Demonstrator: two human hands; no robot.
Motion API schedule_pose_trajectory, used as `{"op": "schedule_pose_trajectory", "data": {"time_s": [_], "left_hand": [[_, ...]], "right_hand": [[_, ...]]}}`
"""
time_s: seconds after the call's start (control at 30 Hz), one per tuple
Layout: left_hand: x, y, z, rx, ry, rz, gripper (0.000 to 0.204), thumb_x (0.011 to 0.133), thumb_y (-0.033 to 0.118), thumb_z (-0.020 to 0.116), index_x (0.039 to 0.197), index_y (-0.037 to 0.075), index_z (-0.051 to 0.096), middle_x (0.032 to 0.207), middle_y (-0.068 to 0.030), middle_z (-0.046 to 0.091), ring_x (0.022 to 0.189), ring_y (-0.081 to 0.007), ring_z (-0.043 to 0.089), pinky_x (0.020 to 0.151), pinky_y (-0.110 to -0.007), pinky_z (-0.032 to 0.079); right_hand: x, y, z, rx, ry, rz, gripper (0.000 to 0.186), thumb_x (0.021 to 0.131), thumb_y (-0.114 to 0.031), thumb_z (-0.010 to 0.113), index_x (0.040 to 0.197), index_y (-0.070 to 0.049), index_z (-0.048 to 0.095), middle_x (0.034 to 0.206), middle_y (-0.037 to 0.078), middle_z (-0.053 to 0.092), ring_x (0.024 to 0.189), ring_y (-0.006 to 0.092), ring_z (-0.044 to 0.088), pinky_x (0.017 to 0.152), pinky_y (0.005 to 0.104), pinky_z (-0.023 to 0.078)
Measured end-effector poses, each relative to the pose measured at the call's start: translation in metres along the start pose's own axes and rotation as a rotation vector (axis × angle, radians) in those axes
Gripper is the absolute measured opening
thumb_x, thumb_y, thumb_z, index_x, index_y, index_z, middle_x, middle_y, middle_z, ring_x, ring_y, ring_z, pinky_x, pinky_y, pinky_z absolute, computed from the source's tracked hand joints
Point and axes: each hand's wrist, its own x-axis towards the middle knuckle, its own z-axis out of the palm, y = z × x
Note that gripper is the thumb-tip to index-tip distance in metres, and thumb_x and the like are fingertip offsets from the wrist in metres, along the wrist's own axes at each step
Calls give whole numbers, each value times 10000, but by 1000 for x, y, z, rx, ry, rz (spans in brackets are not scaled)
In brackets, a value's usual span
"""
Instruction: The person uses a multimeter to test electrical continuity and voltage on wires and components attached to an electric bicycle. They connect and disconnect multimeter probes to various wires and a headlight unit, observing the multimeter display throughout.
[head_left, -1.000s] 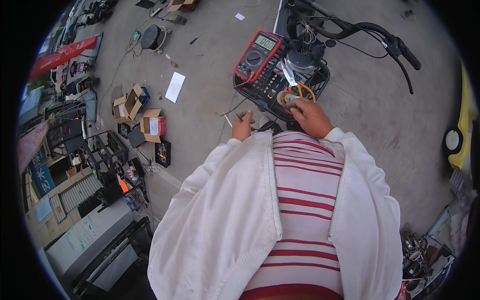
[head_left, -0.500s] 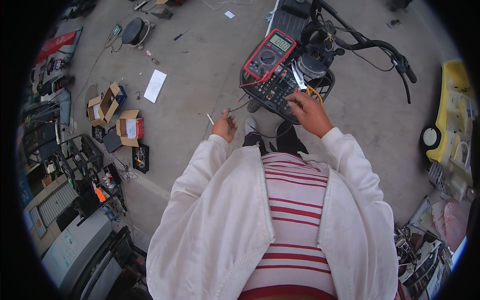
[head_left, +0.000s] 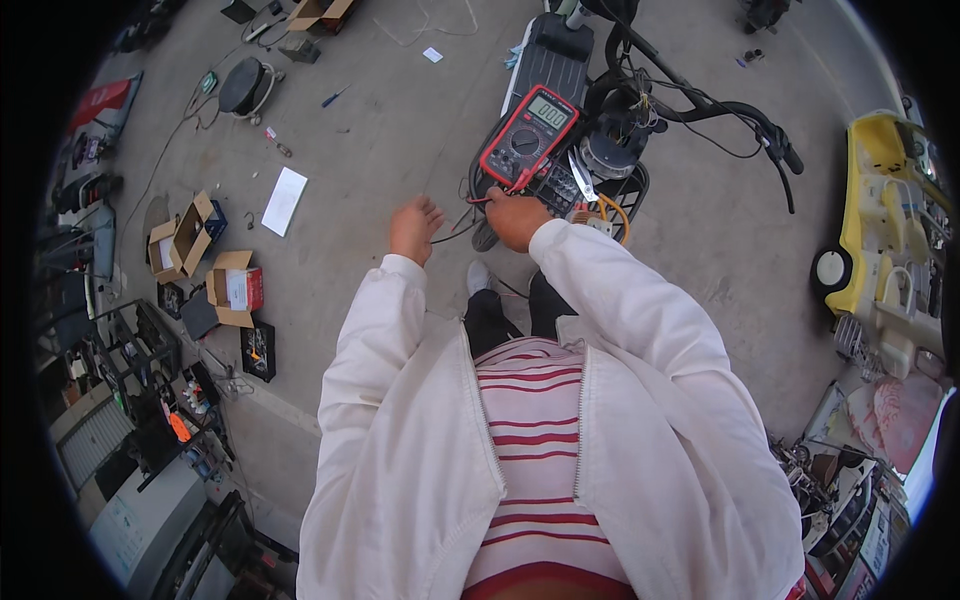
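Observation:
A red multimeter (head_left: 530, 138) with a grey screen lies on the black front basket (head_left: 640, 190) of a two-wheeled vehicle with handlebars. My right hand (head_left: 518, 220) is at the meter's lower edge, its fingers pinched on the red test lead (head_left: 478, 200). To the left, my left hand (head_left: 412, 230) is raised over the floor with fingers partly curled. A thin black cable (head_left: 455, 236) runs into its palm; the far side of the grip is hidden. Beside the meter, a silver-bladed hand tool (head_left: 581, 178) rests on the basket, near an orange loop (head_left: 625, 225).
Handlebars (head_left: 735, 115) with loose cables reach to the right. Left on the floor are a white sheet (head_left: 284, 201), a screwdriver (head_left: 335, 96), a round stool (head_left: 243, 87) and opened cardboard boxes (head_left: 235, 290). A yellow ride-on car (head_left: 860, 220) stands at far right.
My right hand has moved left from the silver-bladed tool to the red lead by the meter. My left hand has shifted left and up; the white stick beside it no longer shows.

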Motion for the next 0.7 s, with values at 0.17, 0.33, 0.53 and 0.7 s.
{"op": "schedule_pose_trajectory", "data": {"time_s": [0.17,0.33,0.53,0.7], "left_hand": [[42,0,33,-131,-8,-566,477,956,260,453,1269,-90,371,1016,-173,580,807,-197,565,655,-293,473],[80,-4,20,-168,-54,-550,350,961,308,455,1106,-10,478,864,-99,599,742,-159,493,650,-277,429],[67,70,25,-413,-39,-239,238,985,225,439,1020,6,525,817,-79,576,740,-176,496,762,-355,469],[66,148,-24,-583,11,-18,293,1000,190,413,1095,-75,495,812,-97,527,721,-205,516,789,-398,499]], "right_hand": [[-2,16,8,298,156,-110,257,790,-43,557,1030,19,625,1138,139,551,951,323,627,791,407,521],[-14,25,3,406,188,-173,304,848,-85,489,1119,-19,609,1223,111,550,1050,308,582,872,407,481],[-14,30,-2,461,165,-129,253,875,-103,475,1068,-34,623,1139,107,573,1020,310,585,857,399,482],[-14,29,-10,494,182,-120,235,892,-116,458,1027,-53,640,1098,97,581,1001,307,587,839,391,482]]}}
